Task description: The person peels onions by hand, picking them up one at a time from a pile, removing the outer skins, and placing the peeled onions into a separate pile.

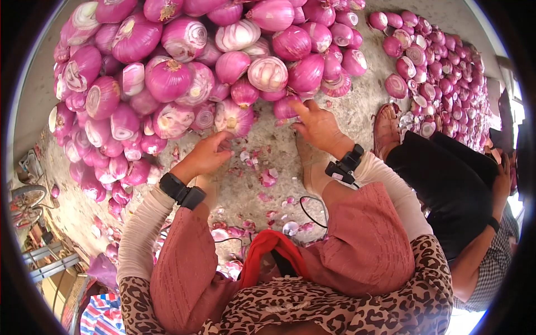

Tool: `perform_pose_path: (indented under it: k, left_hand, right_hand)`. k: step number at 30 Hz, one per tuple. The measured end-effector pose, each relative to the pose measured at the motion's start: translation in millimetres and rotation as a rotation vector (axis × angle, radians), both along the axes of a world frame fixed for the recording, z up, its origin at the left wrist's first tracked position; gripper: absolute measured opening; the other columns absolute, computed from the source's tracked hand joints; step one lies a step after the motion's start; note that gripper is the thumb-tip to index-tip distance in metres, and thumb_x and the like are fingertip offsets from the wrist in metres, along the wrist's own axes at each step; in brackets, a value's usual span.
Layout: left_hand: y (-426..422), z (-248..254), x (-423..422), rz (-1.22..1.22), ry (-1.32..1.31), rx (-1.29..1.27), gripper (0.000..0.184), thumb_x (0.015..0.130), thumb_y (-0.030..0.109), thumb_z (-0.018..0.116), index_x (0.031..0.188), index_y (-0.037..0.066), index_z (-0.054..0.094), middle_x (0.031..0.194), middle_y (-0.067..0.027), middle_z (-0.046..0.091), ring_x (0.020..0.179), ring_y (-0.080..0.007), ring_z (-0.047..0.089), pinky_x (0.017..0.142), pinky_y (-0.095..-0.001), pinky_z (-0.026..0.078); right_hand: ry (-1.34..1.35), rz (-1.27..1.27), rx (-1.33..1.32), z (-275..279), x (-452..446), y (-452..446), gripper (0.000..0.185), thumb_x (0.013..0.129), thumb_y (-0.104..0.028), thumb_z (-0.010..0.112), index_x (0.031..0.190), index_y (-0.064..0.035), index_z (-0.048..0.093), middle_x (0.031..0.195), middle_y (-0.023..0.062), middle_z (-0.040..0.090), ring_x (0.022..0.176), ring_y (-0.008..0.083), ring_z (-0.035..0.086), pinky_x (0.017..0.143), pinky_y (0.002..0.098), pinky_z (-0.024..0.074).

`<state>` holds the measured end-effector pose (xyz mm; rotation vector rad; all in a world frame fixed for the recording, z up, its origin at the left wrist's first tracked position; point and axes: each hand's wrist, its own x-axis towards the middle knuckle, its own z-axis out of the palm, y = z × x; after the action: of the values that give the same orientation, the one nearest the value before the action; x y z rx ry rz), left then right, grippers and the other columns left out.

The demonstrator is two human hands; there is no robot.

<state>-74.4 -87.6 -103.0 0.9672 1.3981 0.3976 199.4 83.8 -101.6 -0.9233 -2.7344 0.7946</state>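
A big heap of purple-red onions (pixel 167 78) fills the far side of the floor, several with cut ends showing pale rings. My left hand (pixel 207 153) is at its near edge, just below an onion with a pale, trimmed face (pixel 233 117). Its fingers are bent and apart from the thumb, with nothing visible between them. On the other side, my right hand (pixel 322 129) reaches to a smaller onion (pixel 285 108) at the heap's edge. The forefinger is at that onion, perhaps touching, and the thumb is spread below. Dark bands with small boxes circle both wrists.
Onion skins and scraps (pixel 268 177) litter the concrete floor (pixel 279 148) between my feet. A second onion pile (pixel 446 72) lies at the right, beside a seated person in black trousers (pixel 446 178). Black cables (pixel 312 204) hang near my legs. A metal ladder-like frame (pixel 53 262) is at left.
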Motion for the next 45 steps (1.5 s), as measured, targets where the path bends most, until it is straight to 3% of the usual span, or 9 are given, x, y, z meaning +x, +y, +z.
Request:
perform_pose_path:
  k: [2,11,16,18,24,26,32,39,45]
  left_hand:
    - [0.5,-0.1,1.1,-0.015,-0.012,-0.013,0.044,0.086,0.008,0.058,0.127,0.003,0.043,0.107,-0.0117,0.055,0.099,-0.0170,0.054,0.083,-0.0299,0.047]
    - [-3.1,-8.5,7.4,-0.046,0.019,0.008,0.038,0.083,0.011,0.060,0.118,0.001,0.049,0.099,-0.0121,0.059,0.092,-0.0191,0.058,0.080,-0.0308,0.047]
    - [-3.0,-9.6,10.1,-0.022,0.049,0.077,0.037,0.080,0.015,0.062,0.113,0.001,0.053,0.092,-0.0129,0.062,0.087,-0.0217,0.060,0.076,-0.0326,0.048]
    - [2.2,-2.1,10.2,-0.108,0.041,-0.028,0.036,0.086,0.007,0.057,0.120,-0.001,0.048,0.104,-0.0119,0.058,0.098,-0.0174,0.055,0.085,-0.0298,0.046]
    - [-2.5,-9.5,9.7,-0.053,-0.017,-0.026,0.035,0.086,0.005,0.057,0.119,-0.002,0.048,0.103,-0.0105,0.058,0.099,-0.0168,0.055,0.086,-0.0291,0.045]
    - [0.3,-7.6,10.7,-0.043,-0.045,-0.031,0.035,0.086,0.005,0.057,0.119,-0.001,0.049,0.103,-0.0101,0.058,0.099,-0.0165,0.055,0.086,-0.0291,0.045]
    - [9.0,6.7,22.1,-0.055,-0.097,-0.001,0.033,0.086,0.008,0.057,0.117,-0.001,0.051,0.102,-0.0088,0.058,0.097,-0.0157,0.055,0.085,-0.0293,0.045]
    - [6.9,3.0,20.4,-0.063,-0.089,-0.066,0.033,0.086,0.008,0.057,0.117,-0.001,0.050,0.100,-0.0081,0.059,0.095,-0.0156,0.055,0.084,-0.0292,0.046]
    - [3.7,0.8,15.7,-0.039,-0.133,-0.053,0.036,0.087,0.008,0.057,0.120,-0.001,0.048,0.100,-0.0084,0.058,0.096,-0.0146,0.055,0.086,-0.0289,0.045]
  right_hand:
    - [-0.359,0.111,0.093,-1.7,-9.0,-3.6,0.053,0.077,-0.015,0.060,0.127,-0.0167,0.041,0.098,0.0207,0.055,0.066,0.0343,0.062,0.058,0.0397,0.0516]
    - [-0.589,0.311,0.260,-0.5,-34.7,5.5,0.058,0.077,-0.012,0.058,0.131,-0.0214,0.041,0.091,0.0157,0.061,0.076,0.0262,0.061,0.054,0.0334,0.0490]
    - [-0.552,0.333,0.244,-4.9,-33.5,11.1,0.057,0.076,-0.012,0.059,0.130,-0.0229,0.043,0.089,0.0129,0.061,0.085,0.0265,0.061,0.060,0.0348,0.0498]
    - [-0.512,0.333,0.224,-1.1,-29.8,12.2,0.057,0.075,-0.011,0.059,0.129,-0.0233,0.044,0.089,0.0128,0.061,0.086,0.0271,0.060,0.062,0.0356,0.0501]
    - [-0.470,0.182,-0.001,15.7,-1.6,24.0,0.060,0.071,-0.008,0.060,0.128,-0.0210,0.045,0.090,0.0186,0.061,0.087,0.0344,0.061,0.065,0.0428,0.0505]
    - [-0.221,0.109,-0.271,6.2,10.1,38.6,0.066,0.072,-0.007,0.061,0.133,-0.0183,0.039,0.100,0.0227,0.057,0.082,0.0374,0.061,0.072,0.0428,0.0501]
    - [-0.300,0.146,-0.216,0.8,9.8,19.7,0.071,0.074,-0.018,0.066,0.137,-0.0201,0.033,0.120,0.0290,0.046,0.099,0.0413,0.056,0.081,0.0465,0.0466]
    - [-0.501,0.081,-0.096,-17.0,-23.0,-5.5,0.074,0.073,-0.017,0.067,0.138,-0.0223,0.033,0.117,0.0233,0.044,0.098,0.0424,0.054,0.084,0.0499,0.0433]
    - [-0.250,0.166,-0.178,-9.5,-2.9,4.4,0.070,0.072,-0.015,0.067,0.136,-0.0198,0.038,0.112,0.0196,0.049,0.098,0.0323,0.057,0.083,0.0424,0.0456]
